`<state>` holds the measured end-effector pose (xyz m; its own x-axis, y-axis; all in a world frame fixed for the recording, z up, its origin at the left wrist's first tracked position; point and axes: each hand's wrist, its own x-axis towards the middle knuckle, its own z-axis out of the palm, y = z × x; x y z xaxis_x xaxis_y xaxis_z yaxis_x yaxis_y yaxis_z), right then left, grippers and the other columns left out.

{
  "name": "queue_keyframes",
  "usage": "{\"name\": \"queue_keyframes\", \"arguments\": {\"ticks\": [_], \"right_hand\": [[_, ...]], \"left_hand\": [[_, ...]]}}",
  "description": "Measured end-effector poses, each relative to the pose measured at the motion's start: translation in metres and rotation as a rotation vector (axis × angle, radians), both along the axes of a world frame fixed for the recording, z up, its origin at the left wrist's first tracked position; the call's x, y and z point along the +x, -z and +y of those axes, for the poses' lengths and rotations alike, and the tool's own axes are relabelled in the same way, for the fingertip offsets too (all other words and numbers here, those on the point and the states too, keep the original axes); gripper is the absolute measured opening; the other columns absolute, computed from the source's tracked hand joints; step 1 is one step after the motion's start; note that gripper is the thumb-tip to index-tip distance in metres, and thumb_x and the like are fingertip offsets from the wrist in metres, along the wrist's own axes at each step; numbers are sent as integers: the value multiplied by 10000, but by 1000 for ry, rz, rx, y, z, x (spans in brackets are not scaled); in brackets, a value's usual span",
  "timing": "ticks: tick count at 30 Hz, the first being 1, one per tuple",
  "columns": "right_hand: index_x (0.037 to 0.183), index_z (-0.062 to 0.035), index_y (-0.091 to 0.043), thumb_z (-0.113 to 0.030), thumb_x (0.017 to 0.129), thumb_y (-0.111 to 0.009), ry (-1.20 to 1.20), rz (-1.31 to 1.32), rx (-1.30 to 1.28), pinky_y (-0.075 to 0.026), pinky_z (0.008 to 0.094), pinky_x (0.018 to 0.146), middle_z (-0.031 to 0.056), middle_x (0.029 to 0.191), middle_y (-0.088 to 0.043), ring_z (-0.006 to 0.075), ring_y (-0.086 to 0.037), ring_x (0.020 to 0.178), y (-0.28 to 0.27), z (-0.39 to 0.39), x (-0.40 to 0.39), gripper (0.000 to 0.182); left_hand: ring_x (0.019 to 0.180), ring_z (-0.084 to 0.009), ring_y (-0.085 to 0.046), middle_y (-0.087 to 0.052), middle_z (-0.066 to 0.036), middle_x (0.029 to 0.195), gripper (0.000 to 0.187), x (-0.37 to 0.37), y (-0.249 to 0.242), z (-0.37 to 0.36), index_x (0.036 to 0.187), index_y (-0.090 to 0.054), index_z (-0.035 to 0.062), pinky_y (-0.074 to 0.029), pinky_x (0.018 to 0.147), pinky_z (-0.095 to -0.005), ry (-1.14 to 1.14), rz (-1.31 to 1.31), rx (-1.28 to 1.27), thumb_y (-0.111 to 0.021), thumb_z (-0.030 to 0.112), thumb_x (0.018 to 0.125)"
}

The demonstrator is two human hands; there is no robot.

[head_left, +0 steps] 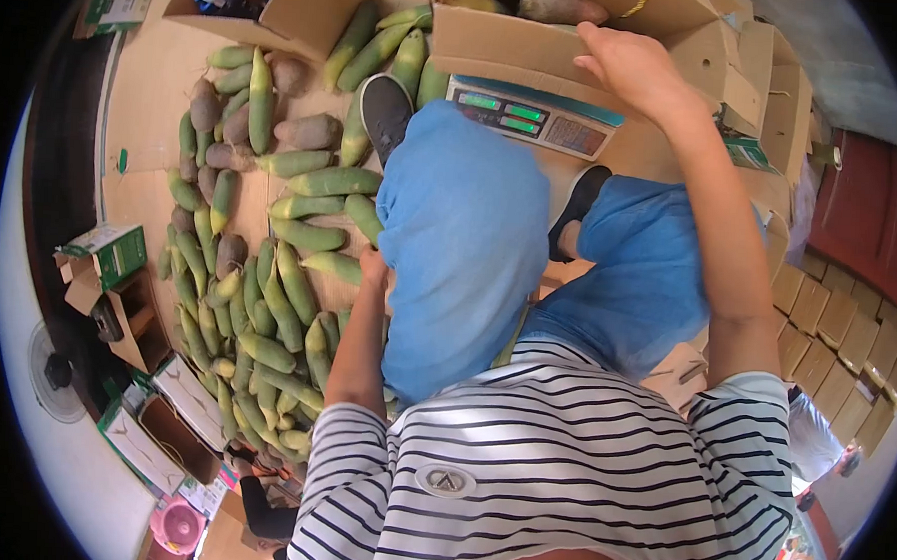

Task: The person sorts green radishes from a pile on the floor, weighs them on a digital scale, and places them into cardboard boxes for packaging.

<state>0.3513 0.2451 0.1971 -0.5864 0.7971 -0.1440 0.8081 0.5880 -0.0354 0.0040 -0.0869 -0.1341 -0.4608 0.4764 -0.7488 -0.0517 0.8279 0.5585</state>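
Observation:
My left hand [373, 266] reaches down beside my knee to the green radishes. It is right at the end of one green radish [364, 218], and another green radish [333, 266] lies just beside it; my knee hides most of the fingers. At the upper right, my right hand [633, 70] is open, fingers apart, over the front wall of a cardboard box [523, 53]. Inside this box lie a dark reddish radish [563, 5] and a yellowish one [474, 1]. The box rests on a digital scale [547, 122] with lit green displays.
Many green radishes [279, 313] and brownish-red ones [310, 131] spread over the cardboard-covered floor at left. Another open box [315, 19] stands at the top. Stacked cartons [832, 317] line the right side. Another person's dark sleeve [256, 507] shows at lower left, near a pink basin [177, 525].

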Motion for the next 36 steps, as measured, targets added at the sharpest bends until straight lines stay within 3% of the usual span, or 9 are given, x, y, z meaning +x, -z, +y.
{"name": "queue_keyframes", "arguments": {"ticks": [3,6,8,13,17,19,24,30,36], "right_hand": [[937,-25,-440,-224,869,-534,1,11,-18,-474,435,714,157,863,-599,340,-579,851,0,0,1,231],[917,-11,-441,-215,860,-545,9,21,-27,-477,433,715,154,883,-600,336,-581,863,0,-1,1,236],[909,0,-447,-209,851,-555,19,27,-36,-480,431,709,160,872,-602,337,-582,865,5,1,2,242],[902,-2,-468,-202,840,-570,50,40,-39,-487,432,676,166,846,-617,336,-597,849,8,1,1,232],[889,-16,-525,-181,874,-495,103,63,-35,-493,423,664,160,835,-631,325,-614,816,11,-2,-2,168],[888,-16,-547,-171,895,-441,217,70,-159,-494,425,658,158,832,-635,324,-620,792,7,0,-7,188],[902,-26,-582,-118,859,-429,79,94,-30,-502,418,633,145,831,-652,314,-638,784,10,-2,-1,184],[965,-106,-688,-170,816,-541,156,26,-35,-525,416,705,76,1015,-667,235,-641,935,24,3,-11,218],[996,-56,-662,-140,764,-608,166,36,-165,-510,415,714,102,969,-666,275,-633,915,-19,1,15,252]], "left_hand": [[748,-175,-560,-594,-98,916,376,1,-38,4,1015,-527,-40,-476,643,-310,-357,-361,115,-645,243,796],[786,-153,-566,-589,-83,950,331,-2,-113,16,1080,-510,-23,-481,684,-301,-223,-330,453,-623,163,831],[835,-142,-566,-577,-76,990,354,11,-188,72,1134,-487,-10,-473,745,-280,212,232,656,-626,92,825],[987,-187,-538,-520,-91,1085,538,66,-352,195,1204,-476,-6,-453,830,-314,347,510,1106,-700,31,716],[986,-308,-540,-550,-148,1087,501,123,-416,275,1180,-513,30,-432,849,-379,762,729,1334,-690,123,721],[980,-326,-540,-557,-157,1075,453,143,-438,287,1169,-521,28,-436,819,-394,1014,867,1138,-666,169,763],[931,-273,-565,-592,-138,1008,387,196,-510,264,1122,-561,24,-442,801,-369,964,899,1344,-659,215,799],[885,-232,-584,-611,-133,951,302,238,-480,276,1089,-569,15,-455,787,-334,1079,828,1350,-619,179,839],[950,-364,-556,-557,-199,1044,357,208,-401,279,1125,-504,38,-461,781,-433,1568,1085,645,-598,189,815]]}}
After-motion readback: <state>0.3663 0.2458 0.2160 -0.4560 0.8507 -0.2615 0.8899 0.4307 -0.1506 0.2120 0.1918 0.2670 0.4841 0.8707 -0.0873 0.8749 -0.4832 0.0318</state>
